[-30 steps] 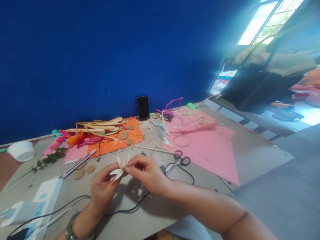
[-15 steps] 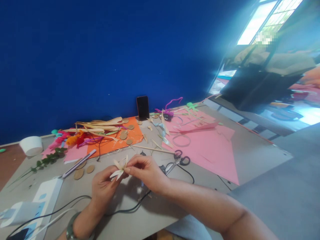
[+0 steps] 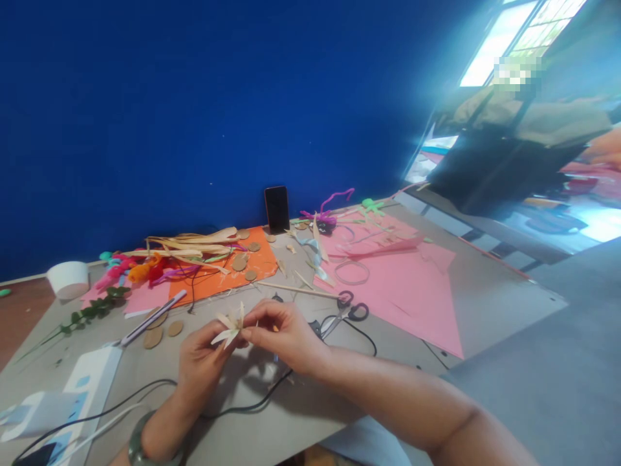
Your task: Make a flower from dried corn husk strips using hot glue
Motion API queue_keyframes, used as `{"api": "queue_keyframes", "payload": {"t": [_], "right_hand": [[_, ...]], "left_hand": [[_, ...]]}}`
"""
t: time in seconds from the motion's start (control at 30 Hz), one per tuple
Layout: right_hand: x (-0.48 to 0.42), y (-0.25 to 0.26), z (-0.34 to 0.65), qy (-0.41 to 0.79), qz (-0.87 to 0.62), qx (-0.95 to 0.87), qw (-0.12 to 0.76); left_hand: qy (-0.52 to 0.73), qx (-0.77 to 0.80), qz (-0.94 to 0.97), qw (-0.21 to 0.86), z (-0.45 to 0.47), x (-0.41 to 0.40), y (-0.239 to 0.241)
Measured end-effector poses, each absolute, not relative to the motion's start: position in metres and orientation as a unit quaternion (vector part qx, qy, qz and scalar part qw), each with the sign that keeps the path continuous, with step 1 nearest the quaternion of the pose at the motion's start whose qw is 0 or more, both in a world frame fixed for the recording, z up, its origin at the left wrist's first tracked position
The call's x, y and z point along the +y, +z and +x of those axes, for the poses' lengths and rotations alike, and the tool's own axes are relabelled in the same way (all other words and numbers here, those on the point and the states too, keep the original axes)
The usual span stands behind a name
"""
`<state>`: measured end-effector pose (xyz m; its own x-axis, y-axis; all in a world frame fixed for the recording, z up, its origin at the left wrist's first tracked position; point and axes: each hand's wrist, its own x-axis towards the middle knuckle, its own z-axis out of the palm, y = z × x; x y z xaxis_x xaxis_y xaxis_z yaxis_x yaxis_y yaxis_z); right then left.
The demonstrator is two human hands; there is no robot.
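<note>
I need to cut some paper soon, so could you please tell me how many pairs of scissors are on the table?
1: the scissors lie just beyond the right hand, which pinches a straw flower, beside the pink paper. Others may hide under the clutter.

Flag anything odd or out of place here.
Nothing spilled or broken. Discs lie scattered on and off the orange paper, and a cable runs under the left hand and right hand pinching the flower.

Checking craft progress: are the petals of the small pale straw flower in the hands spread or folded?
Spread: the small pale straw flower fans pointed petals outward, pinched between left hand and right hand.
</note>
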<state>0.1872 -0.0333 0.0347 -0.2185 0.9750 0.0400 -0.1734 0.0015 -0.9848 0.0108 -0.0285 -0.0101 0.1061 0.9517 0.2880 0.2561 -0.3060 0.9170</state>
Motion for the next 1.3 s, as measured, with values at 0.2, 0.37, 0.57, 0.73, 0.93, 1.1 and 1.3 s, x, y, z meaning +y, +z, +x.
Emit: {"api": "queue_keyframes", "payload": {"t": [0.2, 0.37, 0.57, 0.73, 0.93, 1.1, 1.3], "right_hand": [[-0.032, 0.036, 0.188, 0.568, -0.394, -0.529, 0.493], [-0.031, 0.039, 0.189, 0.534, -0.406, -0.549, 0.499], [-0.031, 0.039, 0.187, 0.556, -0.38, -0.534, 0.511], [-0.031, 0.04, 0.188, 0.568, -0.384, -0.53, 0.5], [-0.03, 0.038, 0.188, 0.527, -0.411, -0.553, 0.498], [-0.03, 0.035, 0.187, 0.509, -0.424, -0.557, 0.5], [-0.031, 0.032, 0.186, 0.531, -0.41, -0.538, 0.51]], "left_hand": [[0.481, 0.45, 0.66, 0.362, 0.015, -0.029, -0.004], [0.477, 0.442, 0.677, 0.345, 0.014, -0.028, -0.005], [0.475, 0.42, 0.691, 0.347, 0.014, -0.028, -0.004], [0.475, 0.419, 0.694, 0.342, 0.014, -0.028, -0.008], [0.478, 0.427, 0.689, 0.339, 0.013, -0.028, -0.014], [0.486, 0.432, 0.692, 0.314, 0.014, -0.029, -0.016], [0.485, 0.448, 0.707, 0.254, 0.013, -0.03, -0.014]]}}
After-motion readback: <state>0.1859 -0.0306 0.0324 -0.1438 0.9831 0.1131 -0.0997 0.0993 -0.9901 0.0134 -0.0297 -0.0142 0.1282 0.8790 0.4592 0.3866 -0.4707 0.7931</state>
